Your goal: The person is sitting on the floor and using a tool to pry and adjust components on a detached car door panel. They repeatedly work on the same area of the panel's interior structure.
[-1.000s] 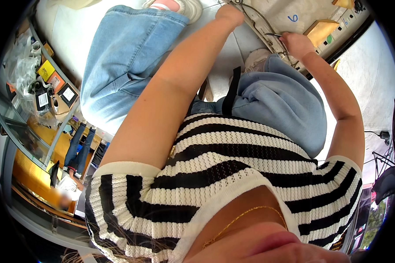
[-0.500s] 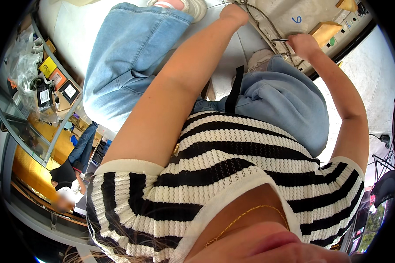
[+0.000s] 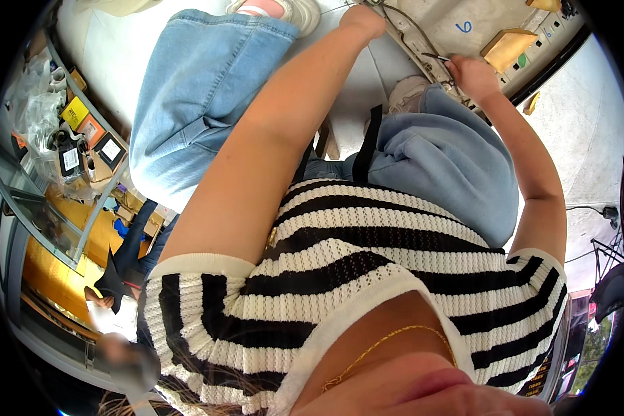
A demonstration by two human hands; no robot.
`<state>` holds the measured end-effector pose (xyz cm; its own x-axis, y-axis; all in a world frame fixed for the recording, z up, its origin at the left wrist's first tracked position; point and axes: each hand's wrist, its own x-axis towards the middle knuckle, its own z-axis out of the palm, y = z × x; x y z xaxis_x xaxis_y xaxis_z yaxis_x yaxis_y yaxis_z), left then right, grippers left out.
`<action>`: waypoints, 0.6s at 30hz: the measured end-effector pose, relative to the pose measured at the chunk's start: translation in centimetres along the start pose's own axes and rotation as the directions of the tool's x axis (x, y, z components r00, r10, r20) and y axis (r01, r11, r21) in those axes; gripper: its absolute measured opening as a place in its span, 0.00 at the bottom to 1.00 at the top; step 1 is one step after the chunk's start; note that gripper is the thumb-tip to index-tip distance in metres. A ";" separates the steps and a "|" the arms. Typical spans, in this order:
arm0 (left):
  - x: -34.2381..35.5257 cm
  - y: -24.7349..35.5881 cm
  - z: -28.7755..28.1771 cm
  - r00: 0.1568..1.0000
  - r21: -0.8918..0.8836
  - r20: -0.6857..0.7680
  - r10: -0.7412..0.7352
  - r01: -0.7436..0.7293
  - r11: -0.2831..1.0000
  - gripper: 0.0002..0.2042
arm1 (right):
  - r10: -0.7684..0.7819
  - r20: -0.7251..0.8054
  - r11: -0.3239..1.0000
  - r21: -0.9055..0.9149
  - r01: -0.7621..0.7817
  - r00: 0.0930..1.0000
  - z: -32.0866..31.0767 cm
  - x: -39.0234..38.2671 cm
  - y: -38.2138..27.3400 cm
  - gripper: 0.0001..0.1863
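A beige panel [image 3: 430,21], which looks like a vehicle door, lies on the floor before me, with a dark cable [image 3: 416,29] along its near left edge. My right hand [image 3: 473,78] is closed around a slim tool with a dark, pointed end [image 3: 433,55]; its exact kind is too small to tell. The tip points left, over the cable and the panel's edge. My left hand [image 3: 365,21] rests at the panel's left corner, its fingers turned away from view. On the panel, near my right hand, sits a tan block-like piece [image 3: 509,50].
To the left stands a glass display case [image 3: 55,225] holding small boxes [image 3: 90,128] and clear plastic bags [image 3: 35,114]. Another person [image 3: 121,305] is beyond it. A small yellowish piece [image 3: 531,104] lies on the floor at right, and a black cable [image 3: 589,209] runs farther right.
The tool in my right hand has tilted, its tip now higher and farther left. Both hands have shifted slightly left. The other person has moved closer, lower in the view.
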<state>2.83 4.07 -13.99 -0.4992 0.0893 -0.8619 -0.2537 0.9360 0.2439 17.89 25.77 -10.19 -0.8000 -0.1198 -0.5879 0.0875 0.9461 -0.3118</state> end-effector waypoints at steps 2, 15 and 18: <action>1.4 -0.9 0.7 0.989 0.186 0.013 0.147 -0.147 0.972 0.14 | 0.069 0.051 0.998 0.009 -0.069 0.996 -0.1 0.0 -0.7 0.17; 3.1 -2.2 1.6 0.990 0.058 0.018 0.141 -0.141 0.988 0.14 | 0.055 0.125 0.998 0.012 -0.056 0.991 0.0 -0.3 -0.2 0.18; 4.5 -3.0 1.8 0.960 0.313 0.005 0.281 -0.268 0.911 0.14 | 0.018 0.023 0.997 0.070 -0.019 1.000 -0.6 -0.5 -0.7 0.17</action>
<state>2.83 2.29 -19.41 -0.5459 0.3502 -0.7611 0.1624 0.9355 0.3139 17.91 25.37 -9.27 -0.7845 -0.1096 -0.6103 0.1442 0.9250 -0.3515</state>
